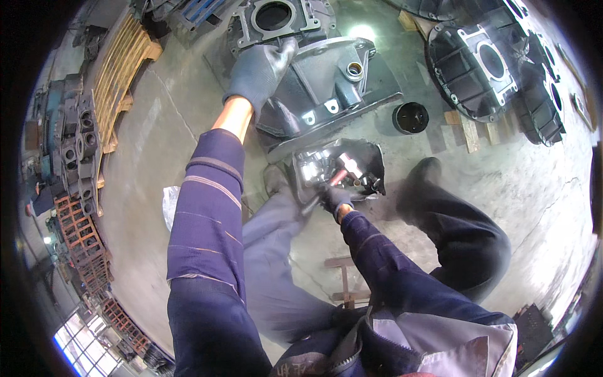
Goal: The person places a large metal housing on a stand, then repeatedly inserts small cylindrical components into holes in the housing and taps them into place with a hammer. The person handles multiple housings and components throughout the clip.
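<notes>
My left hand (259, 72), in a dark grey glove, is closed on the near edge of a large grey cast-metal housing (308, 81). Its thumb points toward the housing's round opening, and its fingertips are mostly hidden. My right hand (336, 198), also gloved, is wrapped round a hammer (340, 177) with a bright metal head and a red and black handle. The hammer's head lies over an open, battered bin (381, 157) of small shiny metal parts, between my feet and in front of the housing.
A round black tin (411, 118) stands right of the housing. Several more dark housings (474, 72) rest on wood blocks at the far right. A wooden pallet (122, 69) and rows of castings (81, 144) line the left. A small stool (345, 276) is between my legs.
</notes>
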The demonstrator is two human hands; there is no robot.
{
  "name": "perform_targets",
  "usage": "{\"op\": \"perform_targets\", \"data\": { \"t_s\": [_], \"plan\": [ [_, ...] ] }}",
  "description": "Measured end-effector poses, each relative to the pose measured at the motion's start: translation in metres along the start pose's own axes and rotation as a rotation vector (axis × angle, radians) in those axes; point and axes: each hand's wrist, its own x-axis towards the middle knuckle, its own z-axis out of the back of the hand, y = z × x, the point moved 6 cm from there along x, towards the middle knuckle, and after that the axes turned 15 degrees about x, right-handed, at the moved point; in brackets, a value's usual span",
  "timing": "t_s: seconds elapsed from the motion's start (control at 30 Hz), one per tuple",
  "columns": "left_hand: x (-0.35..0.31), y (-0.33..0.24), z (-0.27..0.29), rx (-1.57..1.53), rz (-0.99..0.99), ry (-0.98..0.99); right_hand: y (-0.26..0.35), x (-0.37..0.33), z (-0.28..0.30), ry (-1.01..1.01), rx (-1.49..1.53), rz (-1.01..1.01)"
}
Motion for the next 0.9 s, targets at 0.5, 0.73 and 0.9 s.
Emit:
{"op": "perform_targets", "data": {
  "t_s": [0.5, 0.73, 0.9],
  "plan": [
    [0.003, -0.002, -0.002, 0.014, -0.03, 0.001, 0.066, -0.17, 0.071, 0.141, 0.156, 0.123],
    [0.014, 0.004, -0.014, 0.063, -0.083, -0.084, 0.192, -0.289, 0.068, 0.014, -0.119, 0.669],
    [0.015, 0.006, -0.015, 0.049, -0.052, -0.058, 0.273, -0.346, 0.038, -0.097, -0.584, 1.241]
  ]
}}
